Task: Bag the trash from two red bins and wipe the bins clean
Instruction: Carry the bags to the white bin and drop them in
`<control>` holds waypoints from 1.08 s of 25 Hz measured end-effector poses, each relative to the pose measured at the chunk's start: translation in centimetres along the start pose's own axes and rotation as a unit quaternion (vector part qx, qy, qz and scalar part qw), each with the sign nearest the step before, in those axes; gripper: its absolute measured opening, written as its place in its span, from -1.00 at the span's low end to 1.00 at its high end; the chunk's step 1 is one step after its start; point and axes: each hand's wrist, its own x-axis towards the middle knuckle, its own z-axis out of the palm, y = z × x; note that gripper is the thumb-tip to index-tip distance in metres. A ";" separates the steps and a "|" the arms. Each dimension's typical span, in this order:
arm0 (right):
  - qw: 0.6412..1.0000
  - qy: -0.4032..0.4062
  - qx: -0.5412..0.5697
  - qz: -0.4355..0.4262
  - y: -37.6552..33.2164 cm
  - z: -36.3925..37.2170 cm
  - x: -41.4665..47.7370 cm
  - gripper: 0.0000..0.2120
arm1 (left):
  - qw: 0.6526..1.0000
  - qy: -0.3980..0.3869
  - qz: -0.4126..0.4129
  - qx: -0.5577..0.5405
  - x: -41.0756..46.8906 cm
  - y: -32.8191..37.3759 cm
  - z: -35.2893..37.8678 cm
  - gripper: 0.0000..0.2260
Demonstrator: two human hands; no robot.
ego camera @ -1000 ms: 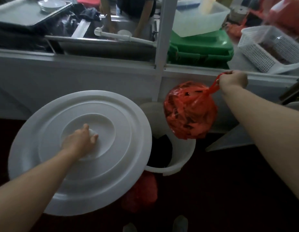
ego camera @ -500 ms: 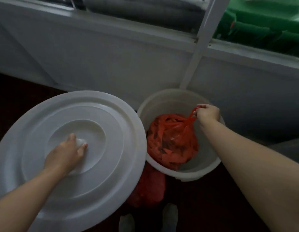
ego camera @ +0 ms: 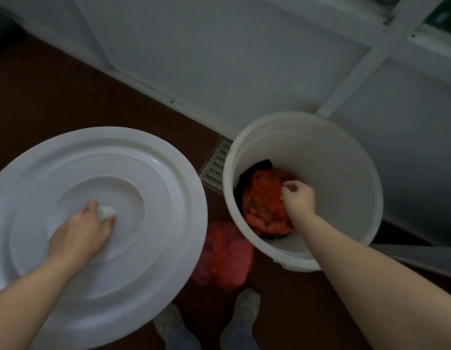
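My left hand grips the big round white lid by the knob at its centre, fingers curled round it, and holds the lid out flat on the left side, above the brown floor. My right hand is down inside the white bucket, which stands on the floor close to the white panel wall. The red trash bag lies in the bottom of the bucket, on something black that shows at its far edge. My right fingers are curled at the top of the bag, but I cannot tell whether they pinch the plastic or only touch it. A second red bag lies on the floor between the lid's edge and the bucket's near side. Beyond it, a pale drain grate is set in the floor beside the bucket. My two shoes show at the bottom edge.
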 end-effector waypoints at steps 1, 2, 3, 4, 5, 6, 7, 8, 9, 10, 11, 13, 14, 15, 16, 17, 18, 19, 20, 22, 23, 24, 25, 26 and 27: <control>0.999 -0.012 -0.026 -0.031 -0.6 1.2 -1.4 -0.83 | 1.000 -0.002 -0.006 0.002 -0.5 -1.3 0.2 -0.70; 0.997 -0.020 -0.048 -0.062 -1.4 2.6 -3.0 -0.83 | 1.000 -0.005 -0.016 0.005 -1.1 -2.7 0.2 -0.70; 0.994 -0.031 -0.062 -0.088 -2.2 4.0 -4.5 -0.82 | 1.000 -0.009 -0.027 0.010 -1.6 -4.0 0.3 -0.70; 0.990 -0.047 -0.073 -0.111 -2.8 5.4 -6.0 -0.82 | 0.999 -0.014 -0.038 0.013 -2.2 -5.4 0.5 -0.69; 0.985 -0.064 -0.084 -0.134 -3.2 6.6 -7.4 -0.82 | 0.999 -0.017 -0.045 0.013 -2.8 -6.6 0.8 -0.69; 0.980 -0.082 -0.097 -0.154 -3.3 7.7 -8.8 -0.83 | 0.998 -0.021 -0.050 0.011 -3.3 -7.6 1.1 -0.69; 0.974 -0.098 -0.107 -0.171 -3.1 9.1 -10.2 -0.84 | 0.998 -0.025 -0.055 0.011 -3.8 -8.7 1.4 -0.69; 0.970 -0.116 -0.117 -0.182 -2.5 10.4 -11.4 -0.84 | 0.998 -0.029 -0.059 0.012 -4.1 -9.6 1.9 -0.69; 0.964 -0.138 -0.132 -0.185 -1.5 11.6 -12.6 -0.82 | 0.997 -0.032 -0.062 0.012 -4.4 -10.5 2.7 -0.69; 0.957 -0.161 -0.154 -0.186 0.0 12.8 -13.5 -0.79 | 0.997 -0.036 -0.064 0.010 -4.8 -11.3 3.7 -0.69; 0.947 -0.184 -0.188 -0.186 1.7 14.0 -14.2 -0.75 | 0.997 -0.038 -0.064 0.008 -5.0 -12.0 4.9 -0.69; 0.915 -0.228 -0.286 -0.172 5.8 16.0 -14.8 -0.63 | 0.997 -0.047 -0.057 0.004 -5.2 -13.3 7.7 -0.69; 0.894 -0.245 -0.341 -0.157 8.0 16.7 -14.9 -0.55 | 0.997 -0.049 -0.055 0.001 -5.1 -13.8 9.2 -0.69; 0.874 -0.253 -0.392 -0.137 10.3 17.7 -14.9 -0.47 | 0.997 -0.051 -0.052 0.000 -5.0 -14.4 11.0 -0.68; 0.857 -0.254 -0.434 -0.115 12.6 18.7 -14.8 -0.40 | 0.997 -0.053 -0.047 -0.001 -4.9 -14.8 12.9 -0.69; 0.845 -0.254 -0.462 -0.093 14.6 19.5 -14.5 -0.33 | 0.997 -0.059 -0.042 -0.001 -4.8 -15.2 14.7 -0.70; 0.837 -0.256 -0.478 -0.071 16.5 20.5 -14.2 -0.26 | 0.997 -0.064 -0.036 -0.004 -4.7 -15.4 16.7 -0.72; 0.834 -0.257 -0.484 -0.054 18.1 21.4 -13.8 -0.20 | 0.997 -0.066 -0.029 -0.010 -4.6 -15.7 18.6 -0.72; 0.836 -0.255 -0.485 -0.040 19.6 22.4 -13.4 -0.16 | 0.997 -0.067 -0.021 -0.014 -4.5 -15.9 20.5 -0.72; 0.855 -0.232 -0.463 -0.024 21.4 23.8 -12.3 -0.19 | 0.998 -0.066 -0.010 -0.014 -4.3 -16.4 23.6 -0.71; 0.871 -0.211 -0.442 -0.025 22.2 24.3 -11.6 -0.26 | 0.997 -0.072 -0.009 -0.012 -4.1 -16.5 25.2 -0.71; 0.888 -0.185 -0.418 -0.036 22.8 24.6 -10.9 -0.35 | 0.997 -0.079 -0.007 -0.010 -4.0 -16.6 26.3 -0.71; 0.903 -0.162 -0.394 -0.058 23.0 24.6 -10.2 -0.45 | 0.996 -0.088 -0.003 -0.008 -3.8 -16.5 27.2 -0.71; 0.914 -0.147 -0.368 -0.087 23.2 24.5 -9.8 -0.54 | 0.995 -0.096 -0.001 -0.008 -3.7 -16.4 27.8 -0.71; 0.923 -0.139 -0.341 -0.114 23.1 24.4 -9.5 -0.61 | 0.995 -0.102 0.001 -0.010 -3.7 -16.2 28.1 -0.71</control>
